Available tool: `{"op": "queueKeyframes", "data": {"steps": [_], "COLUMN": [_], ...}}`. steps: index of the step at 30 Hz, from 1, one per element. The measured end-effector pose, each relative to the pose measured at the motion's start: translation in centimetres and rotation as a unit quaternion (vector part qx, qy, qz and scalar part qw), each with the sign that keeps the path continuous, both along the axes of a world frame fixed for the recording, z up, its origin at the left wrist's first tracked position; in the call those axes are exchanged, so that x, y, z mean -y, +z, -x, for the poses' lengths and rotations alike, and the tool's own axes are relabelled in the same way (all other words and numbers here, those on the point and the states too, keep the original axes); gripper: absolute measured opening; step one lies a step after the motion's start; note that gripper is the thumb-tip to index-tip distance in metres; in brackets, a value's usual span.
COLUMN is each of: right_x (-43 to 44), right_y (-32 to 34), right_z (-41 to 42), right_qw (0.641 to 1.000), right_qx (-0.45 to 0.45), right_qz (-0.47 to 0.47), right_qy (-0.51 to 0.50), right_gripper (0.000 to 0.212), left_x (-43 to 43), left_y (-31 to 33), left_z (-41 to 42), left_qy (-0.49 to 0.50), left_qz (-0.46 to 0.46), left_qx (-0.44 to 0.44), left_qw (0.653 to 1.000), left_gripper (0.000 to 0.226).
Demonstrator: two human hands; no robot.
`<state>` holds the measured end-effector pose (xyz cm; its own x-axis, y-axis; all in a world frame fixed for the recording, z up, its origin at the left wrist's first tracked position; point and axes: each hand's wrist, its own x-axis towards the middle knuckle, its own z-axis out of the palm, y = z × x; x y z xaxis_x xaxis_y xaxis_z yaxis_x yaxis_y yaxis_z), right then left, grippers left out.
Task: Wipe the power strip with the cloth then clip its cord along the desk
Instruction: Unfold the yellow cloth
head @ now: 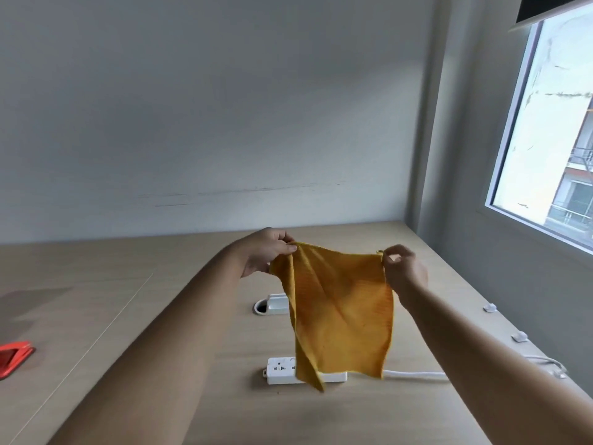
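Observation:
A yellow cloth [341, 311] hangs spread in the air above the desk. My left hand [266, 253] pinches its top left corner and my right hand [405, 272] pinches its top right corner. Below it a white power strip [281, 369] lies flat on the wooden desk [192, 316], with its right half hidden behind the cloth. Its white cord [414, 375] runs right along the desk toward the edge. Small white cord clips [490, 307] [519, 336] sit along the desk's right edge, and a third clip [558, 374] is near the cord's loop.
A white cable grommet [271, 305] is set into the desk behind the cloth. A red object [12, 356] lies at the far left. A grey wall stands behind the desk and a window [552, 130] is on the right.

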<state>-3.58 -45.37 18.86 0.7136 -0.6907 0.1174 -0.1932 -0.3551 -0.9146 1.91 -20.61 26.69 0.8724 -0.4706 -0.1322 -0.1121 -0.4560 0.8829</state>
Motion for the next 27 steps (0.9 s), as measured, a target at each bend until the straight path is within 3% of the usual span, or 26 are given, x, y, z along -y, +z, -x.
{"op": "queueKeyframes", "data": {"steps": [1,3,6,8,10,12,14,16,19,22,24,27], "right_x": [0.1,-0.3,-1.3,-1.9,-2.6,-3.9,-4.9,-5.4,-4.5,-3.6,-3.6,-4.3], "right_y": [-0.5,-1.1,-2.2,-2.6,-2.7,-2.7,-3.0,-3.3,-2.7,-1.5,-0.6,0.2], "right_z": [0.1,0.1,0.3,0.6,1.0,1.4,1.4,1.5,1.6,1.6,1.4,1.1], "right_qw": [1.000,0.986,0.913,0.864,0.842,0.843,0.859,0.888,0.909,0.891,0.875,0.865], "right_qx": [-0.012,-0.024,-0.035,-0.037,-0.087,-0.160,-0.173,-0.137,-0.061,0.030,0.067,0.088], "right_qz": [-0.023,-0.157,-0.311,-0.330,-0.261,-0.128,-0.013,0.006,-0.085,-0.228,-0.285,-0.313], "right_qy": [-0.008,0.059,0.262,0.378,0.463,0.498,0.481,0.439,0.404,0.391,0.386,0.382], "right_gripper": [0.015,0.023,0.052,0.077,0.086,0.069,0.039,0.012,0.011,0.013,0.015,0.014], "left_x": [0.0,0.1,1.0,1.5,1.9,1.9,1.7,1.1,-0.8,-3.0,-3.3,-2.0], "left_y": [0.4,0.9,0.8,0.5,0.3,0.1,-0.2,-0.6,-2.2,-4.9,-6.7,-8.3], "left_z": [0.0,0.1,0.2,0.1,-0.2,-0.5,-0.8,-1.2,-2.4,-3.4,-2.7,-0.8], "left_qy": [-0.015,-0.046,-0.058,-0.038,-0.020,-0.008,0.015,0.066,0.195,0.286,0.267,0.160], "left_qz": [-0.003,0.022,0.110,0.173,0.225,0.258,0.278,0.295,0.307,0.250,0.164,0.075], "left_qx": [-0.008,-0.041,-0.094,-0.107,-0.120,-0.135,-0.144,-0.141,-0.110,-0.084,-0.090,-0.088], "left_qw": [1.000,0.998,0.988,0.978,0.967,0.957,0.949,0.943,0.925,0.921,0.945,0.980], "left_gripper": [0.007,0.010,0.015,0.018,0.018,0.017,0.016,0.015,0.014,0.020,0.023,0.014]}}
